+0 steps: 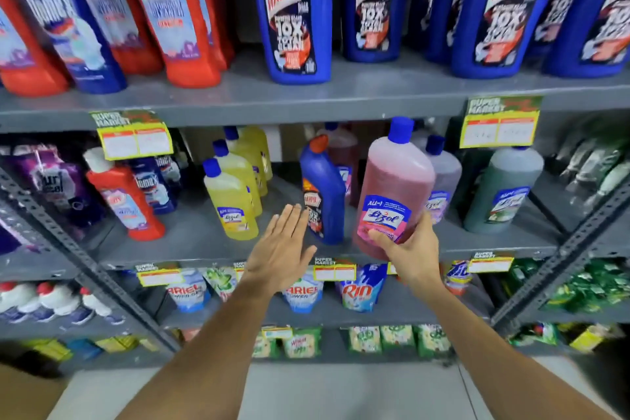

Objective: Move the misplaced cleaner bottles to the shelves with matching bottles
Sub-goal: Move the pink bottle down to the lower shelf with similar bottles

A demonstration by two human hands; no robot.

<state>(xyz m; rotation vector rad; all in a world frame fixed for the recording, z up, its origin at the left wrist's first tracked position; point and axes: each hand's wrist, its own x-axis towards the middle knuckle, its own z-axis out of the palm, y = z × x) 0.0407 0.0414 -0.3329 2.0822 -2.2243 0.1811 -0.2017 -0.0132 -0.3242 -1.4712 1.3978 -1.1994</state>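
My right hand grips a pink Lizol bottle with a blue cap by its lower part, tilted at the front of the middle shelf. My left hand is flat with fingers apart, just left of a blue Harpic bottle with a red cap that stands among the Lizol bottles. A red Harpic bottle with a white cap stands further left on the same shelf. The top shelf holds rows of blue Harpic bottles and red Harpic bottles.
Yellow Lizol bottles stand left of my left hand, a purple one and a green one to the right. Domex bottles sit behind the red bottle. Price tags hang off the shelf edges. Detergent pouches fill the shelf below.
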